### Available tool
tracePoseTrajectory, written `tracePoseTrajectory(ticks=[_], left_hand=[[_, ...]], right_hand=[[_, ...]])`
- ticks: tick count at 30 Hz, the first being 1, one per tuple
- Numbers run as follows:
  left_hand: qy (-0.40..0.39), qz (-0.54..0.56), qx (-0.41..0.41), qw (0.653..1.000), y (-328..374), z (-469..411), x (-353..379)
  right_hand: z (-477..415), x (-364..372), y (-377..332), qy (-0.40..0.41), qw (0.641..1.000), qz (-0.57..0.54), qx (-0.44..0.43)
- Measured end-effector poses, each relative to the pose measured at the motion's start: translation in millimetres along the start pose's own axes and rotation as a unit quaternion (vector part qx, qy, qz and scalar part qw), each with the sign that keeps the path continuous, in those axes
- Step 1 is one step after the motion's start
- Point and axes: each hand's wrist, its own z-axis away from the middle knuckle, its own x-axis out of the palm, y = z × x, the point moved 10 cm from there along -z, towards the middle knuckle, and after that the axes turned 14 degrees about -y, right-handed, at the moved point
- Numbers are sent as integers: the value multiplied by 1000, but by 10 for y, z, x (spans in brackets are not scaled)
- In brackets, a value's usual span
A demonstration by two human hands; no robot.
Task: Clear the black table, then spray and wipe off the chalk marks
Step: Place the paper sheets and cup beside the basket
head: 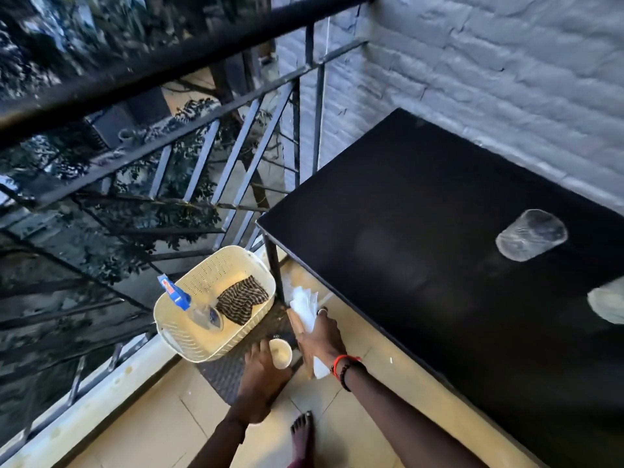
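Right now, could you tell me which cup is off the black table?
The small white cup in the left hand, low near the floor; the clear cup sits on the table.

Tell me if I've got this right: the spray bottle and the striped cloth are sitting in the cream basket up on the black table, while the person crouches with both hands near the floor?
Not quite. The head view shows the cream basket on the floor beside the black table, not on it. The spray bottle and striped cloth do sit in it, and the left hand and right hand are down near the floor.

- We see a grey-painted brick wall [506, 62] beyond the hands.
- Black metal railing [202, 136] stands left.
- Beige tiled floor [162, 430] lies below.
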Motion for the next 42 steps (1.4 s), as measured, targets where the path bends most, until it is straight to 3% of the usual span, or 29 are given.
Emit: tracePoseTrajectory(ticks=[3, 8, 11, 14, 29, 42], left_hand=[[24, -59, 39, 997, 223, 209, -29], [-13, -82, 44, 996, 479, 283, -11], [28, -75, 95, 992, 978, 473, -190], [8, -80, 96, 992, 1390, 531, -189], [-92, -185, 196, 959, 3664, 412, 1290], [-164, -223, 264, 924, 4931, 119, 2475]], right_hand=[[444, -214, 21, 22, 999, -23, -22], [862, -537, 30, 47, 997, -36, -52], [1182, -878, 141, 71, 995, -33, -57], [1452, -1268, 319, 105, 992, -37, -56], [2434, -2976, 2410, 256, 949, -181, 40], [3135, -4171, 4039, 392, 870, -270, 130]])
